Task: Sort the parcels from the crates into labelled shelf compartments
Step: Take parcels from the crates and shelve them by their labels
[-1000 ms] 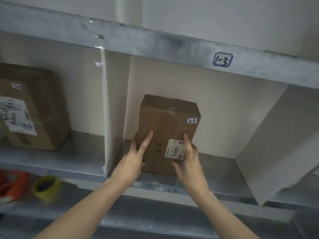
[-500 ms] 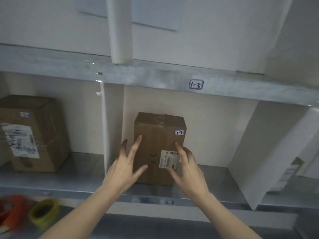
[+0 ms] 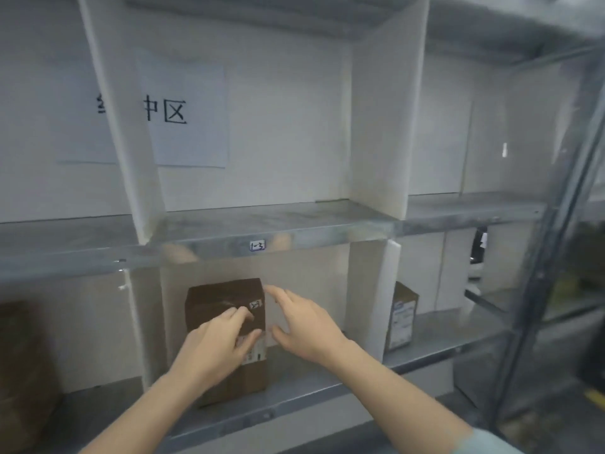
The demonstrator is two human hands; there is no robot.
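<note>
In compartment under 1-3 tag | left hand fingers spread on parcel | right hand open, off it

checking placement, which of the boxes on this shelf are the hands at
The middle box, standing in the compartment under the 1-3 tag. The left hand is in front of it, the right hand beside it. The other two sit alone.

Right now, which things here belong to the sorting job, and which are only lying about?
Job:
- brown parcel
- left hand
- right hand
- shelf label 1-3

Lying about:
- paper sign
- neighbouring box
</note>
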